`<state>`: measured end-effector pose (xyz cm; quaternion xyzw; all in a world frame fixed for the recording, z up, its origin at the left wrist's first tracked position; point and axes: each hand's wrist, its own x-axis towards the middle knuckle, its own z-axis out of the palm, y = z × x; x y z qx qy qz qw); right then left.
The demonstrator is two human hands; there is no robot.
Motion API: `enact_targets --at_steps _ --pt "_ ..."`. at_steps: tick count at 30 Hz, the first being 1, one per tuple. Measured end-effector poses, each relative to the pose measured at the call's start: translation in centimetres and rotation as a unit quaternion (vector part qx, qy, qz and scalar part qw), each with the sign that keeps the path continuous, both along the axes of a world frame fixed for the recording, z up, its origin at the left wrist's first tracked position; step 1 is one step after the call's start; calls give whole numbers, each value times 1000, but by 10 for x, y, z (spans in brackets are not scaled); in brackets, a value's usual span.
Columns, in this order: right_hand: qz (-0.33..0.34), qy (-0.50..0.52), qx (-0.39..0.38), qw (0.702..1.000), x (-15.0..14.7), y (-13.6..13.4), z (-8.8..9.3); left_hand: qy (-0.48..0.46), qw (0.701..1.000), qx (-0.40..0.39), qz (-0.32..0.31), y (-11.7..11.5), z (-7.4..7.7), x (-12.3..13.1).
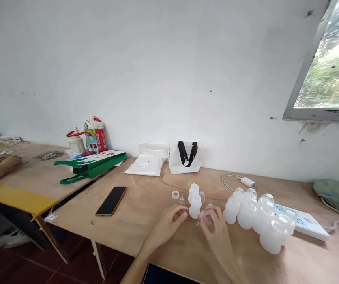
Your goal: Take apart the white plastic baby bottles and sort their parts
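While the right hand [216,232] pinches a small clear part [205,217], half hidden by its fingers [210,215], the left hand [166,228] curls loosely, its grip unclear, beside frosted plastic bottles [195,207].

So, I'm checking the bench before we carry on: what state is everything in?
Right hand: pinching a small clear plastic piece
Left hand: fingers loosely curled, nothing visible held
Translucent plastic bottles: clustered together
Black smartphone: lying flat, glass dark
White tote bag: standing against wall
Green bag: lying folded
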<state>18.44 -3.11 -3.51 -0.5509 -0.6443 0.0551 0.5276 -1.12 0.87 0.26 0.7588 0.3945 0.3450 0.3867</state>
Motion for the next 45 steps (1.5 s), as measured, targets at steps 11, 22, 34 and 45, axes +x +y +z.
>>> enact_targets --at_steps 11,22,34,45 --pt "64 -24 -136 988 34 22 -30 5 999 -36 19 -5 -32 21" --pt "136 -125 -128 974 32 21 -44 -80 990 -109 -35 16 -60 25" --pt "185 131 -172 959 20 12 -9 -74 993 -86 -33 6 -20 17" --pt "198 172 -161 952 23 3 18 4 995 -70 -68 -3 19 -10"
